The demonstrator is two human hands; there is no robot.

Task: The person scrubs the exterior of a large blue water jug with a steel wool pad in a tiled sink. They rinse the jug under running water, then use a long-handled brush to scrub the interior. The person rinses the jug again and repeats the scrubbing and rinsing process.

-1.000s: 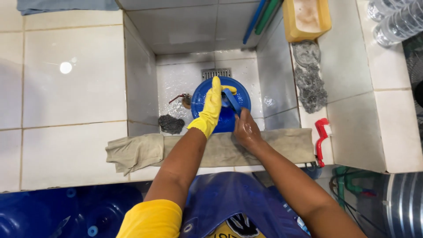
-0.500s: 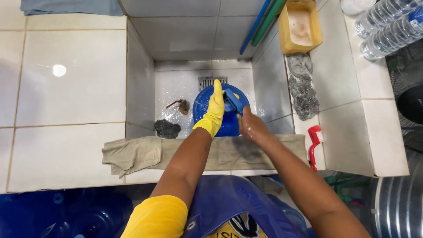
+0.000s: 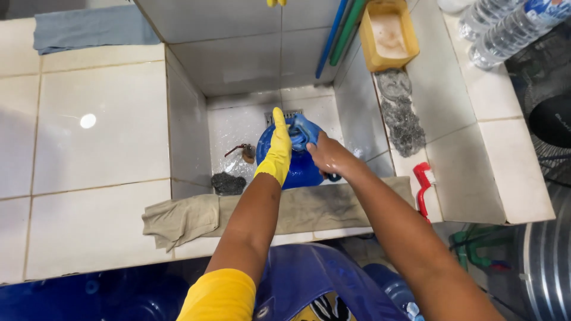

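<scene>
Here, seen from above, a deep white-tiled sink basin (image 3: 250,77) is the landmark for everything else. To its left spreads a white tiled counter (image 3: 89,148), with a folded grey-blue cloth (image 3: 89,27) lying at the counter's far edge. Across the basin's near rim lies a crumpled beige cloth (image 3: 196,217). On the ledge right of the basin stand clear plastic bottles (image 3: 505,27) with blue-and-white wrap labels at the far corner, then a rectangular yellow tub (image 3: 389,32) with pale residue inside, then a grey steel scouring pad (image 3: 401,113), and nearest, a red-handled brush (image 3: 423,190). Blue and green handles (image 3: 339,32) lean against the basin's far right corner.

On the basin floor sits a round, glossy blue container (image 3: 300,169), wet. The left hand (image 3: 276,148), in a yellow rubber glove with fingers stretched flat, presses against its top. The bare right hand (image 3: 327,156) is closed tightly around a bunched blue cloth (image 3: 303,131), held against the container's upper side. A dark scouring pad (image 3: 228,183) lies at the basin's near left corner.
</scene>
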